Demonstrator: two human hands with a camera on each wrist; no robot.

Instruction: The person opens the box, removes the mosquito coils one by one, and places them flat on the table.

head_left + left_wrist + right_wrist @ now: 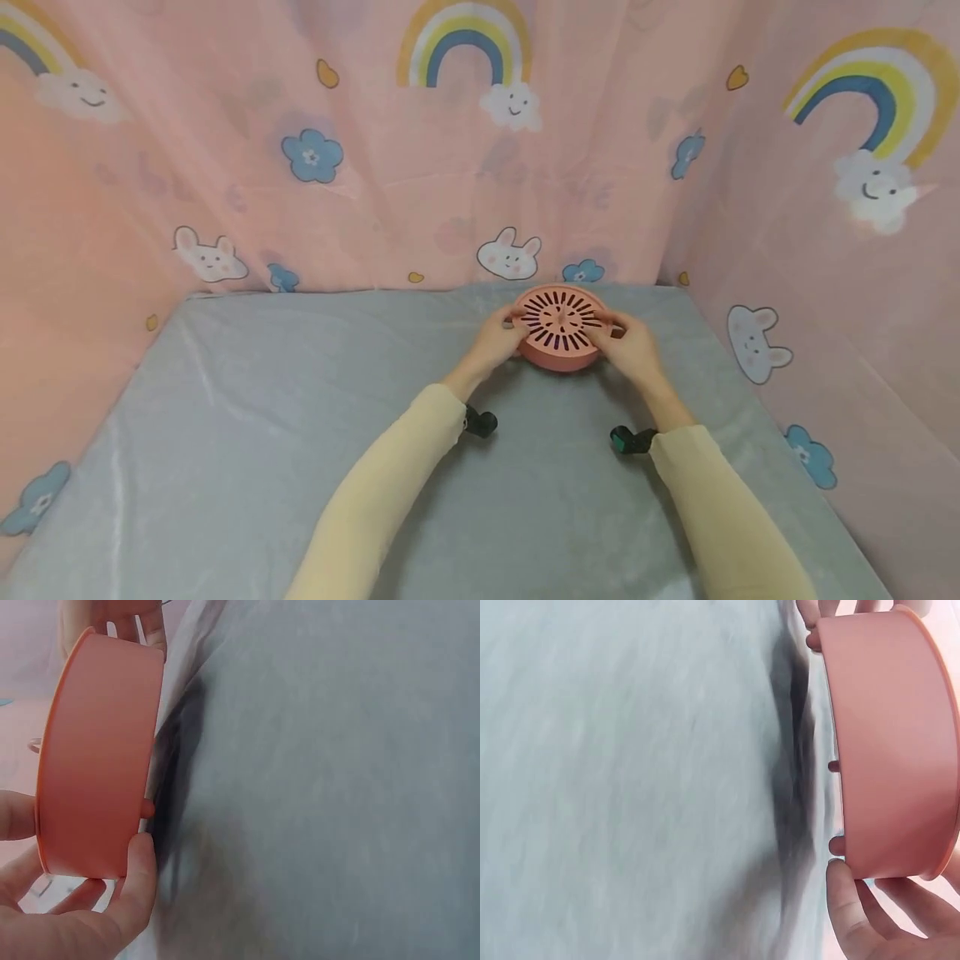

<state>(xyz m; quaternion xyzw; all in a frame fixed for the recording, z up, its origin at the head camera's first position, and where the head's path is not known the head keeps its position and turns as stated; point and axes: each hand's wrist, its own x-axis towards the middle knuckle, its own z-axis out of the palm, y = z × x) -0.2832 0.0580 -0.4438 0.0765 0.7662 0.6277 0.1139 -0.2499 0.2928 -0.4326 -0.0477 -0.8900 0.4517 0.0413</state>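
A round pink box (558, 362) with a slotted lid (561, 318) is held between both hands near the far edge of the table. The left hand (497, 340) grips its left side, thumb on the lid's rim and fingers below. On the right side the right hand (628, 343) grips it the same way. The left wrist view shows the box's smooth side wall (101, 757) and a small foot (148, 808) under it. Two small feet show in the right wrist view, beside the wall (892, 750). The box appears raised off the cloth.
A grey cloth (247, 433) covers the table. Pink curtains (375, 200) with rainbows, clouds and rabbits stand behind and at both sides. Dark wrist devices (480, 422) stick out inward at both sleeves.
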